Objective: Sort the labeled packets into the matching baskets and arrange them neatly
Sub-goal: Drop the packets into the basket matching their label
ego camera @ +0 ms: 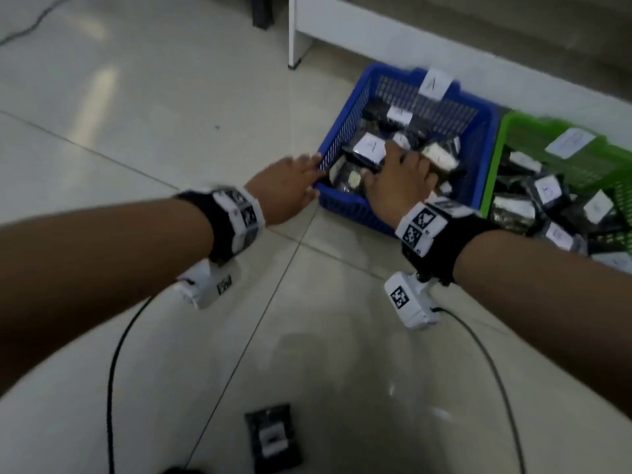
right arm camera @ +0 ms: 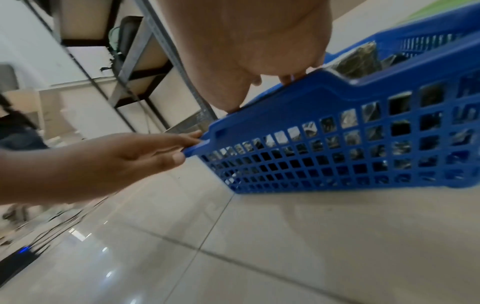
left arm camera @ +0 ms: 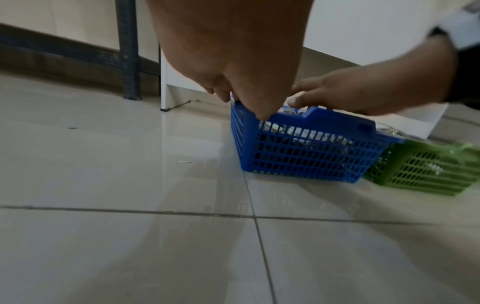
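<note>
A blue basket stands on the tiled floor, filled with dark packets that carry white labels. My left hand touches its near-left corner with straight fingers, thumb against the front wall. My right hand lies flat inside the basket, fingers spread on the packets. To the right a green basket holds more labeled packets. One loose packet lies on the floor near me.
A white label card sits on the blue basket's far rim. A white cabinet base runs behind both baskets. Black cables trail over the floor from my wrists. Bare tiles spread to the left.
</note>
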Tool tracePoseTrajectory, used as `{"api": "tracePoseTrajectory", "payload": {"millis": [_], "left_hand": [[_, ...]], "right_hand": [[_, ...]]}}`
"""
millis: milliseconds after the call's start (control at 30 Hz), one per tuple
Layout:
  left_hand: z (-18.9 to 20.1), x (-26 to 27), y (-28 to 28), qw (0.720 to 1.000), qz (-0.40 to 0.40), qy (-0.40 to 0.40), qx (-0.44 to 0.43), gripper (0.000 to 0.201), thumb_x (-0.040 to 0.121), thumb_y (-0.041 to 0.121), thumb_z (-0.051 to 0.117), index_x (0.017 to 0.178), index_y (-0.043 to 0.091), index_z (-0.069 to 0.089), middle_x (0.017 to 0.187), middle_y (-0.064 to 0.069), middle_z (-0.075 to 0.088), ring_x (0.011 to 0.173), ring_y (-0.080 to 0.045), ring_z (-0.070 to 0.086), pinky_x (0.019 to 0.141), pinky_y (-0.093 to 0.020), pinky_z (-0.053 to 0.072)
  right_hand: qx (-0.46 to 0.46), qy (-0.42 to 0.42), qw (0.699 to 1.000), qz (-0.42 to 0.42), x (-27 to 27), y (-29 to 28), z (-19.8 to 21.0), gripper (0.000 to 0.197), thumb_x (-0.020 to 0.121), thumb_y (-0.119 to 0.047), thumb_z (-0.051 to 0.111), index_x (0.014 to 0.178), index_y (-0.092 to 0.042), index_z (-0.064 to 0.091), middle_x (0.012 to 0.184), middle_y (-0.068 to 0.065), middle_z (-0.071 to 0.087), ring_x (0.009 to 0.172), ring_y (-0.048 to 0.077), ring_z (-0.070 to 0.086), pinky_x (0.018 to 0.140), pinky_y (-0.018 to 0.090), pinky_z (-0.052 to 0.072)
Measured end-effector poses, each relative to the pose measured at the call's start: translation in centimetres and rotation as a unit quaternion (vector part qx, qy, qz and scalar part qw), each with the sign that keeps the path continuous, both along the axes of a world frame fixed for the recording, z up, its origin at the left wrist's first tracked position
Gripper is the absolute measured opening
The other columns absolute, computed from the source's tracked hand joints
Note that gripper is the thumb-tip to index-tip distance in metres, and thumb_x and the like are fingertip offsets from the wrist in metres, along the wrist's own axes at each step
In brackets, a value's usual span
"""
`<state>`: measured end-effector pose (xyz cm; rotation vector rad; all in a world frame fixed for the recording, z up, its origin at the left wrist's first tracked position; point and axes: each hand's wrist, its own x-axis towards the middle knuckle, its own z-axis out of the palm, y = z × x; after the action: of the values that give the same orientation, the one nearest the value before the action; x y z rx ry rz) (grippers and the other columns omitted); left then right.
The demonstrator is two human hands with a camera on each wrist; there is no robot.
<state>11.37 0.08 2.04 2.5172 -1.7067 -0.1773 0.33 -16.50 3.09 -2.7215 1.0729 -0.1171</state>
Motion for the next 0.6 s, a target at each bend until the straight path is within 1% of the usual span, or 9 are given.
{"api": "tracePoseTrajectory", "payload": {"millis": [33,100,167,233,300,367,433,500,600], "left_hand": [[-0.2,-0.3,0.1,1.0,0.004,-0.009,0.024,0.053,0.098,0.029,0.041,0.144,0.006,0.033,0.154,-0.017,0.025,0.137,-0.036,0.032,0.11,-0.045,0.026],[-0.6,-0.7,0.7,0.998,0.031,-0.017,0.055,0.065,0.098,0.033,0.041,0.151,0.011,0.01,0.159,-0.01,0.01,0.146,-0.03,0.009,0.116,-0.044,0.009],[-0.6,-1.9,2.2,0.998,0.047,-0.006,0.041,0.071,0.097,0.034,0.044,0.151,0.011,0.004,0.159,-0.012,0.006,0.146,-0.031,0.003,0.116,-0.044,0.004],[-1.0,-4.0,4.5,1.0,0.013,0.004,0.022,0.069,0.095,0.035,0.046,0.15,0.009,0.014,0.157,-0.017,0.013,0.145,-0.035,0.011,0.116,-0.045,0.008],[-2.0,-6.3,7.2,0.996,-0.086,0.008,0.025,0.066,0.092,0.044,0.04,0.145,0.007,0.028,0.15,-0.021,0.028,0.138,-0.038,0.026,0.112,-0.049,0.02],[-2.9,-9.2,9.7,0.976,-0.201,0.033,0.069,0.068,0.09,0.056,0.034,0.14,0.011,0.034,0.144,-0.018,0.037,0.131,-0.034,0.035,0.107,-0.047,0.031],[-3.6,-12.0,11.7,0.943,-0.306,0.05,0.123,0.07,0.088,0.065,0.035,0.139,0.016,0.037,0.142,-0.012,0.04,0.128,-0.027,0.037,0.105,-0.041,0.035],[-4.1,-14.1,12.9,0.91,-0.378,0.043,0.163,0.073,0.084,0.068,0.042,0.14,0.022,0.037,0.144,-0.007,0.039,0.129,-0.022,0.037,0.106,-0.037,0.034],[-4.5,-16.0,13.1,0.886,-0.401,0.076,0.221,0.076,0.077,0.068,0.055,0.141,0.032,0.034,0.148,-0.004,0.029,0.133,-0.021,0.027,0.109,-0.035,0.029]], "right_hand": [[-0.009,0.003,1.0,0.026,-1.0,0.6,0.1,0.061,0.092,-0.046,0.045,0.145,-0.021,0.027,0.146,0.018,0.03,0.131,0.036,0.027,0.106,0.047,0.021],[-0.029,-0.018,0.995,0.092,-3.4,2.2,0.2,0.057,0.092,-0.044,0.046,0.142,-0.021,0.032,0.143,0.015,0.032,0.131,0.034,0.027,0.104,0.047,0.022],[-0.027,-0.048,0.983,0.175,-6.3,4.1,0.1,0.053,0.089,-0.042,0.05,0.136,-0.02,0.04,0.14,0.011,0.036,0.13,0.033,0.029,0.102,0.047,0.023],[0.012,-0.037,0.962,0.269,-9.8,6.1,-0.5,0.053,0.084,-0.041,0.051,0.132,-0.019,0.046,0.137,0.01,0.04,0.128,0.032,0.032,0.101,0.048,0.026],[0.063,0.008,0.929,0.365,-13.5,7.7,-1.1,0.053,0.084,-0.044,0.053,0.13,-0.018,0.049,0.135,0.01,0.043,0.126,0.031,0.035,0.101,0.045,0.028],[0.106,0.099,0.878,0.455,-17.2,9.0,-1.9,0.055,0.087,-0.047,0.054,0.133,-0.018,0.046,0.137,0.009,0.041,0.126,0.029,0.035,0.101,0.041,0.028],[0.127,0.173,0.826,0.521,-20.6,10.2,-2.8,0.06,0.087,-0.051,0.054,0.135,-0.017,0.043,0.138,0.009,0.04,0.125,0.028,0.036,0.1,0.04,0.029],[0.119,0.211,0.786,0.569,-23.4,11.4,-3.7,0.066,0.084,-0.058,0.054,0.133,-0.014,0.046,0.132,0.012,0.046,0.119,0.031,0.043,0.095,0.042,0.036],[0.11,0.241,0.764,0.589,-26.9,12.9,-5.2,0.079,0.079,-0.069,0.051,0.132,-0.01,0.047,0.125,0.013,0.049,0.11,0.033,0.047,0.09,0.043,0.041]]}}
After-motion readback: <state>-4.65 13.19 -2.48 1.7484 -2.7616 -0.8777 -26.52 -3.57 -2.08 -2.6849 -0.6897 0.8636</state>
